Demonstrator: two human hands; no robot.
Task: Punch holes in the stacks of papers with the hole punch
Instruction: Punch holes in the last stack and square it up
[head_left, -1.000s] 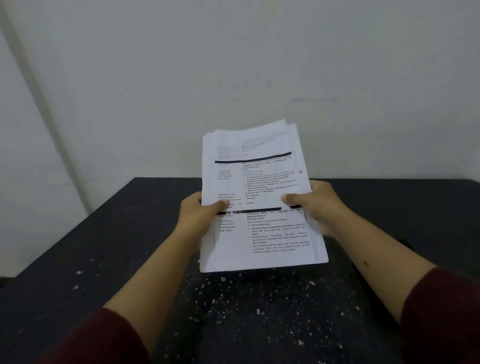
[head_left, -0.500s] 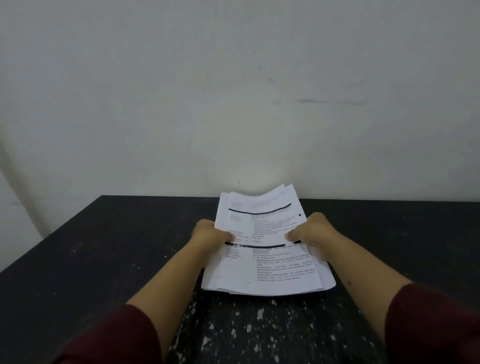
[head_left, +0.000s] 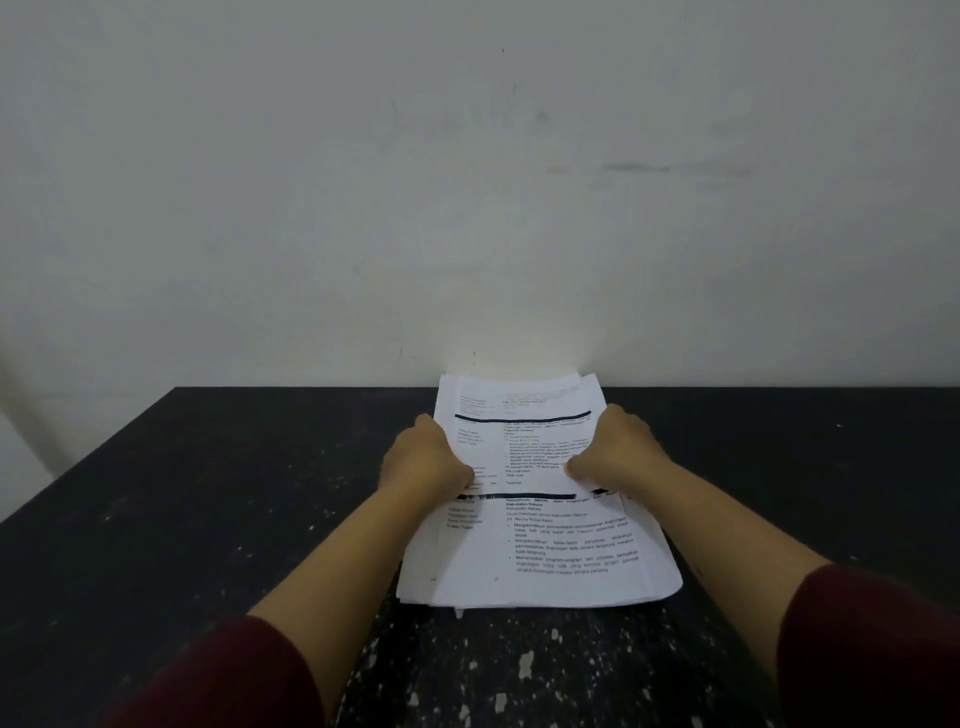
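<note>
Here, both hands are gripping a paper stack (head_left: 540, 519) lying at the bench's (head_left: 208, 519) far edge.
Left hand (head_left: 423, 460) and right hand (head_left: 615, 452) are pinching its sides, probably squaring the sheets for punching.

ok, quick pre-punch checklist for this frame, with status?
1. Both hands on the stack: ok. Left hand and right hand grip the stack of printed white papers at its side edges.
2. Sheets squared up: not ok, edges fanned at the near and far ends.
3. Stack supported: cannot tell whether it lies flat on the black speckled table.
4. Hole punch within reach: not ok, none in view.
5. Dark red sleeves away from paper: ok.
</note>
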